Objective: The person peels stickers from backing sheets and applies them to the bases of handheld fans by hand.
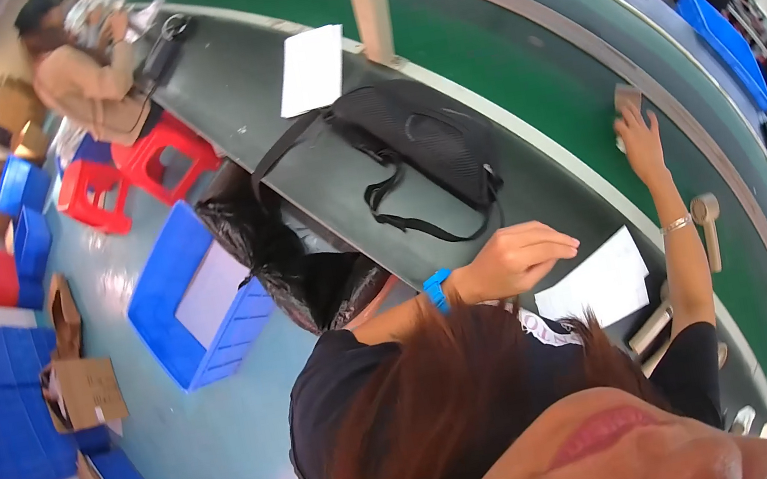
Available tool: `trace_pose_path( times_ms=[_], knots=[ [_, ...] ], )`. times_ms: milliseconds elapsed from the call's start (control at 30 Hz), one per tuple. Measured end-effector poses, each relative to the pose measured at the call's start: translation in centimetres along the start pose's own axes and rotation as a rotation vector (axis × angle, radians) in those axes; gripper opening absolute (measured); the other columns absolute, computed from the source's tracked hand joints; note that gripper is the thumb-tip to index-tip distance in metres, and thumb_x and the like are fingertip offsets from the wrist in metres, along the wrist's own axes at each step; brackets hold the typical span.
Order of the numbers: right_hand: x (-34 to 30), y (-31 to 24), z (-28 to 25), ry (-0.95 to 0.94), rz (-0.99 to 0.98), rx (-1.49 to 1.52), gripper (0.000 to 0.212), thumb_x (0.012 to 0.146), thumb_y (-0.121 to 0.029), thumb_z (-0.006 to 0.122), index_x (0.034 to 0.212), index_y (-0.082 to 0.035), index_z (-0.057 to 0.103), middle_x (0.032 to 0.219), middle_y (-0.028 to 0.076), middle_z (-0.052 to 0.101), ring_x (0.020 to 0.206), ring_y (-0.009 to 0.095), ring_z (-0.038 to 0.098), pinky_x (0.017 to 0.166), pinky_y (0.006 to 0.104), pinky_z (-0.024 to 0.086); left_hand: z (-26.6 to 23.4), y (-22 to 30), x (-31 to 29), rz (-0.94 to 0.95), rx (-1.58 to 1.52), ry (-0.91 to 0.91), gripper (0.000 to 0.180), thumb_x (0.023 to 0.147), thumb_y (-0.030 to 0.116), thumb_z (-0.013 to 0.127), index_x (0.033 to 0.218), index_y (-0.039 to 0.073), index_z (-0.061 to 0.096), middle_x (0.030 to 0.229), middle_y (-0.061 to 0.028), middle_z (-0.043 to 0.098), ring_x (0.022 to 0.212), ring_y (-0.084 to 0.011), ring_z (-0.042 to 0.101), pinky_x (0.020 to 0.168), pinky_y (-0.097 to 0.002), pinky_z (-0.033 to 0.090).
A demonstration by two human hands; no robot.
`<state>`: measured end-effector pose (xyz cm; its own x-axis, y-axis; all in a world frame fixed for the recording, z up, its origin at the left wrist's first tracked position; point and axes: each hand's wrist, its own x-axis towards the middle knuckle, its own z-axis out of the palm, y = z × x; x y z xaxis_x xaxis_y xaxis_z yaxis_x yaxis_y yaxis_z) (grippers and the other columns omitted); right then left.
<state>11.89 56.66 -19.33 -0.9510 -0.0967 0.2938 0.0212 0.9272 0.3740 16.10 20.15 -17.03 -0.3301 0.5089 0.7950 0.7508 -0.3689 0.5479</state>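
grey-brown block (pixel 625 96) near the far edge of the green belt (pixel 538 71), long axis unclear, right hand (pixel 638 136) touching it, grip unclear, left hand (pixel 519 258) half open

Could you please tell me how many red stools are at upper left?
2: the left stool near the blue bins, the right stool by the co-worker; more may be hidden.

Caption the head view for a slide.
Right hand at a small object on the green belt, left hand near white sheets.
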Motion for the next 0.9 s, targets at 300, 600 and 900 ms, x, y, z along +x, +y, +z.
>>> trace_pose_path(
  times_ms=[300, 600, 900],
  knots=[
    [-2.3, -2.8, -0.5, 0.077, 0.191, 0.335, 0.057, 0.071, 0.011, 0.054, 0.124, -0.008, 0.045, 0.138, 0.015, 0.038, 0.129, 0.033, 0.035, 0.101, 0.0480, 0.031, 0.4, -2.7, -3.4, -0.165, 0.094, -0.082, 0.018, 0.075, -0.002, 0.061, 0.091, 0.003, 0.066, 0.098, -0.0063, 0.065, 0.087, -0.0232, 0.062, 0.073, -0.0326, 0.052],
    [-8.5, -8.6, -7.6, 0.034, 0.262, 0.651, 0.041, 0.081, -0.003, 0.059, 0.121, -0.006, 0.048, 0.136, 0.020, 0.038, 0.123, 0.038, 0.040, 0.100, 0.0428, 0.033, 2.3, -5.0, -6.7, -0.254, 0.181, -0.273, 0.012, 0.075, 0.003, 0.060, 0.085, 0.006, 0.065, 0.092, -0.0039, 0.065, 0.085, -0.0240, 0.060, 0.073, -0.0345, 0.051],
    [-15.2, -14.5, -12.1, 0.032, 0.439, 0.909, 0.036, 0.080, -0.008, 0.063, 0.114, -0.010, 0.053, 0.134, 0.015, 0.041, 0.123, 0.036, 0.040, 0.101, 0.0426, 0.034, 2.1, -4.6, -5.3, -0.332, 0.180, -0.285, 0.013, 0.075, -0.001, 0.061, 0.085, 0.004, 0.068, 0.093, -0.0080, 0.067, 0.085, -0.0266, 0.062, 0.077, -0.0342, 0.050]
  ],
)
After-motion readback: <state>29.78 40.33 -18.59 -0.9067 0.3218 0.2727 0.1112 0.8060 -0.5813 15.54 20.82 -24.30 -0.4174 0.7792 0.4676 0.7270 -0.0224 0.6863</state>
